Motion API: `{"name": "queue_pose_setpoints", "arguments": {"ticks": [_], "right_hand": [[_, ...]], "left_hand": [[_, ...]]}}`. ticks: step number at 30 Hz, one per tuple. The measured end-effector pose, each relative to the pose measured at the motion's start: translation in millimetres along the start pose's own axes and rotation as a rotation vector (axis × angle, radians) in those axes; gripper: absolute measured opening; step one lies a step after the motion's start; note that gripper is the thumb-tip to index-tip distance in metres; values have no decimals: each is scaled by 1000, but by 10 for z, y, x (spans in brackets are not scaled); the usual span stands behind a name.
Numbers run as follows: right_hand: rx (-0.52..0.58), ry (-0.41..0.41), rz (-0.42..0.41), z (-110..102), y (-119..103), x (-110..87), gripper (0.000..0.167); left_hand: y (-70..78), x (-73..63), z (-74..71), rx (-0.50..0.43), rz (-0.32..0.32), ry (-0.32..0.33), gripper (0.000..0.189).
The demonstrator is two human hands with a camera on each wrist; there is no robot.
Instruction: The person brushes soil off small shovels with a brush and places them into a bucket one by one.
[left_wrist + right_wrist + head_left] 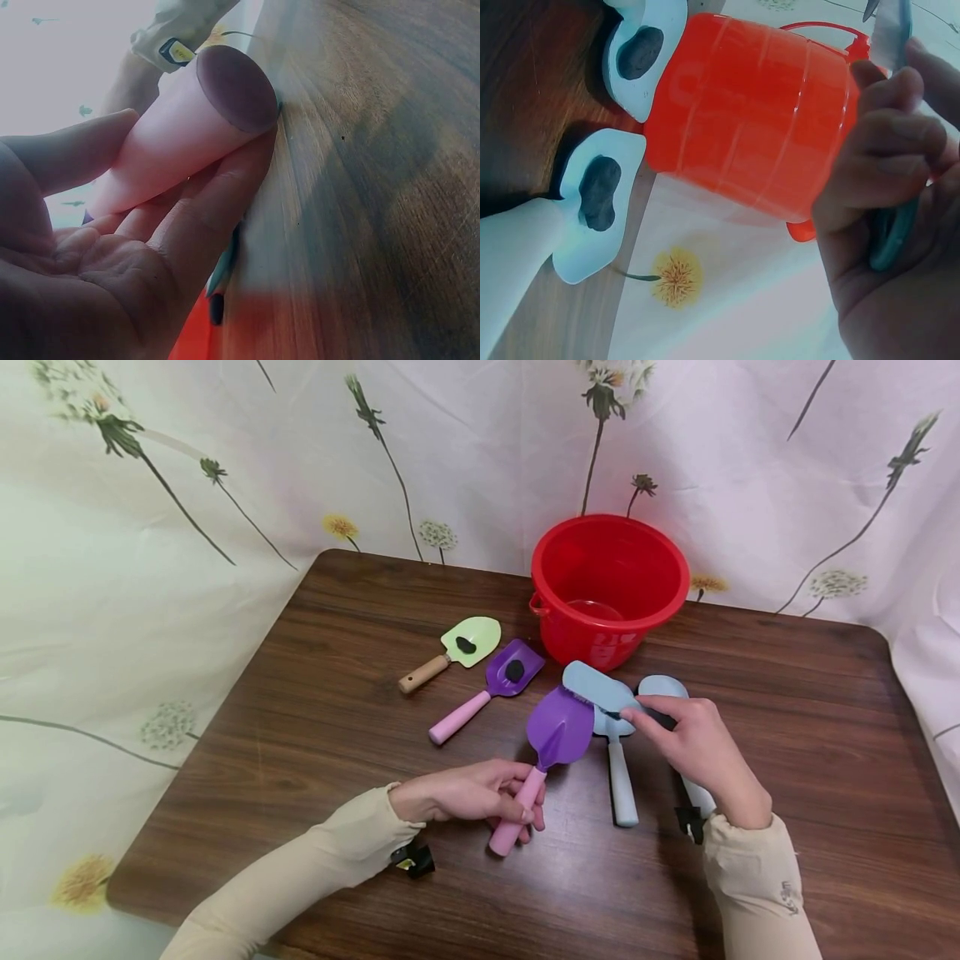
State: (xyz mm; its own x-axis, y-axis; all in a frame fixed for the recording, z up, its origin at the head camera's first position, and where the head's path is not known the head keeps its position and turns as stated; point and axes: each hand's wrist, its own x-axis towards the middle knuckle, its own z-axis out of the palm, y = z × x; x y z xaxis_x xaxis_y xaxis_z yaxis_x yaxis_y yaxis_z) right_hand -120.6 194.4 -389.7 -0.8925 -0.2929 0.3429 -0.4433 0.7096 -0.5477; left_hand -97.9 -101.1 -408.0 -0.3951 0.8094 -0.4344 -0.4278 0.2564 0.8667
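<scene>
My left hand [480,793] grips the pink handle of a purple garden trowel [561,727], held above the table with its blade pointing away. In the left wrist view the fingers and thumb curl round that pink handle [180,135]. My right hand [693,747] holds a light blue brush [592,685], its bristles against the upper edge of the purple blade. Fingers wrap the brush's handle [889,232] in the right wrist view. Just below the brush lies a light blue trowel [621,777], partly covered. Another light blue trowel [663,685] lies partly behind the right hand.
A red bucket [600,639] stands at the table's back. Left of it lie a green trowel [483,631] with a wooden handle and a purple scoop [498,681], each bearing a dark lump. Both blue trowels carry dark lumps [600,191] too. A floral cloth hangs behind.
</scene>
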Motion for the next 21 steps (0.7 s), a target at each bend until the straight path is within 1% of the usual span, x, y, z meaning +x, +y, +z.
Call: {"name": "queue_pose_setpoints", "arguments": {"ticks": [4,9,13,16,21], "right_hand": [[-15,13,13,-16,11,4,23],[-34,4,39,-39,27,4,24],[-46,7,69,-60,40,1,27],[-51,8,96,-74,48,-10,30],[-66,15,111,-99,60,-32,32]], "left_hand": [[0,1,2,5,-3,0,17],[2,5,0,6,-6,-4,17],[-5,18,-9,13,-4,-2,18],[-19,29,-15,21,3,6,19],[-32,42,-19,28,8,25,19]]}}
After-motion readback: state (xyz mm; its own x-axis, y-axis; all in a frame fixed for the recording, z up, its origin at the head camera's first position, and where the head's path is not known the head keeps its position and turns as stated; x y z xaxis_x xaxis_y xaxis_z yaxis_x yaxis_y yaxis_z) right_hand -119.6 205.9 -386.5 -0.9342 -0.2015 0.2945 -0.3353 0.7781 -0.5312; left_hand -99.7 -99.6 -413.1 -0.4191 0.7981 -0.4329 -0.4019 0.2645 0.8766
